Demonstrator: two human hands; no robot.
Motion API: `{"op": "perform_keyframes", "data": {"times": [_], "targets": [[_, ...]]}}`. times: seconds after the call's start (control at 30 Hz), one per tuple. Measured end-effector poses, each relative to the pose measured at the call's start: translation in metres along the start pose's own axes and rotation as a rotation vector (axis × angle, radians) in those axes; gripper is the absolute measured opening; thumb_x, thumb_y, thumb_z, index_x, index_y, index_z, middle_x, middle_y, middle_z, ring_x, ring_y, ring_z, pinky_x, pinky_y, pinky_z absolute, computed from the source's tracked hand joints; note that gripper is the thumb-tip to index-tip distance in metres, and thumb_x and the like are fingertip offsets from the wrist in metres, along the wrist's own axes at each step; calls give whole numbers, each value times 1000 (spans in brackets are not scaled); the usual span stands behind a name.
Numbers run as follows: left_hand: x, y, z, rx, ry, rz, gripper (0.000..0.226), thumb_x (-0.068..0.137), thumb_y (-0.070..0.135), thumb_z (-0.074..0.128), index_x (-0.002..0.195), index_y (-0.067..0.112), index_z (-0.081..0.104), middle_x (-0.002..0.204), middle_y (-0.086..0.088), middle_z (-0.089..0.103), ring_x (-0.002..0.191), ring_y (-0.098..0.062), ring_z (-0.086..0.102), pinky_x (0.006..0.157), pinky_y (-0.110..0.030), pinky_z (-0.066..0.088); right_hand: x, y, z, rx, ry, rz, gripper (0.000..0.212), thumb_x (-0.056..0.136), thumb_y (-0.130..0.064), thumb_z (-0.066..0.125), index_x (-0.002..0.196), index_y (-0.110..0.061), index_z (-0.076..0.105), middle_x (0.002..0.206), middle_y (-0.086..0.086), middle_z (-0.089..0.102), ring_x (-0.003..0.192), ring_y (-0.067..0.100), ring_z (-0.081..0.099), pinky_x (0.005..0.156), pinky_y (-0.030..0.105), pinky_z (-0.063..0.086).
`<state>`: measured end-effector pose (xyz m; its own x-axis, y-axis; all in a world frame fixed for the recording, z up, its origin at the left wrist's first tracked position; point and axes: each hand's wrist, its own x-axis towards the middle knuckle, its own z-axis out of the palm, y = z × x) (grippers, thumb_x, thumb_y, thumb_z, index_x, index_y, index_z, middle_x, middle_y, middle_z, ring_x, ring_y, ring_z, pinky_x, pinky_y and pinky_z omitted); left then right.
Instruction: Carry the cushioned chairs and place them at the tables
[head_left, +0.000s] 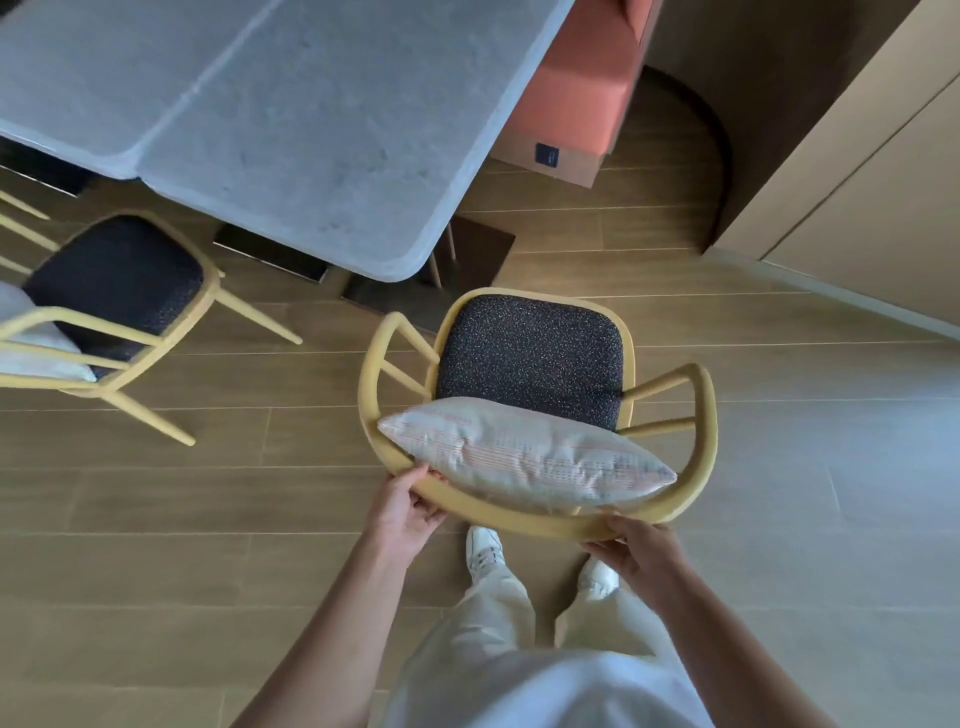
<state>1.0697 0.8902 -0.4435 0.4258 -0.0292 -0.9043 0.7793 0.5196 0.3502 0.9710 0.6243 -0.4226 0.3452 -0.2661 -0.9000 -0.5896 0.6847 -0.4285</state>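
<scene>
Yellow-framed chair (535, 353), dark speckled seat, stands on the wood floor (208, 519) just off the corner of the grey table (291, 130). Left hand (410, 506) and right hand (636, 548) each grip the curved back rail. Pale patterned pillow (524, 452) leans against the back. Second chair (111, 291) at the left. Dark label (546, 154) on the orange bench (587, 88): unreadable.

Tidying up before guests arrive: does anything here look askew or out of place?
Nothing damaged or spilled. The held chair sits off the grey table's corner, not yet tucked in, and its pillow lies slanted across the backrest.
</scene>
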Motion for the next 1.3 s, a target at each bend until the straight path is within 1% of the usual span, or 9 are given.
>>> {"op": "perform_keyframes", "data": {"times": [0.07,0.2,0.3,0.47,0.57,0.67,0.8,1.07,1.3], "targets": [[-2,-3,-12,24,2,-15,37,94,15,65,130,8,57,98,-10,66,95,-24,63,76,-41,52,-3,14,-1,3,8,-16,35,93,14,53,127,8,50,97,23,65,85,36,67,56,43,61],[-10,-20,-29,15,15,-33,48,97,14,62,143,6,50,100,-11,65,96,-24,63,74,-40,51,-9,29,-10,-27,13,-47,38,94,13,52,129,0,49,100,19,64,84,33,67,68,48,59],[-16,-31,-39,9,40,-42,49,97,13,62,144,6,49,101,-11,64,97,-24,63,74,-40,50,-14,41,-18,-17,-17,-78,35,93,15,51,122,-3,51,100,20,64,85,32,67,57,41,62],[-32,-41,-58,-3,46,-21,27,99,14,61,125,7,59,103,-11,66,98,-23,64,75,-40,49,-25,60,-28,-48,-67,-111,21,93,11,56,111,0,58,93,19,70,81,30,71,58,37,62],[-46,-48,-72,-7,29,-22,16,100,16,60,111,5,63,111,-13,65,102,-23,64,87,-41,48,-35,70,-36,-74,-117,-155,22,91,9,59,111,0,61,94,19,71,82,29,72,62,37,61],[-58,-52,-89,-25,37,-16,16,99,16,61,109,4,62,112,-14,64,105,-25,63,96,-43,47,-43,80,-38,-78,-139,-179,19,93,6,59,110,-4,60,96,19,71,79,27,74,62,38,61],[-73,-48,-112,-35,58,-20,18,98,15,62,111,2,61,114,-15,64,109,-27,62,95,-45,47,-57,96,-32,-52,-165,-155,26,95,5,57,120,-1,54,106,24,67,88,33,70,62,40,63],[-77,-16,-144,13,65,-5,19,98,14,62,114,4,60,115,-16,63,109,-28,61,89,-45,47,-72,122,3,5,-152,-123,46,96,1,59,137,-3,38,127,24,61,95,34,71,70,43,62],[-64,48,-181,53,49,-12,13,98,13,62,107,4,59,112,-16,63,105,-27,61,95,-45,44,-82,160,69,23,-104,-142,43,95,4,59,134,0,44,125,27,62,101,38,69,68,43,61]]}}
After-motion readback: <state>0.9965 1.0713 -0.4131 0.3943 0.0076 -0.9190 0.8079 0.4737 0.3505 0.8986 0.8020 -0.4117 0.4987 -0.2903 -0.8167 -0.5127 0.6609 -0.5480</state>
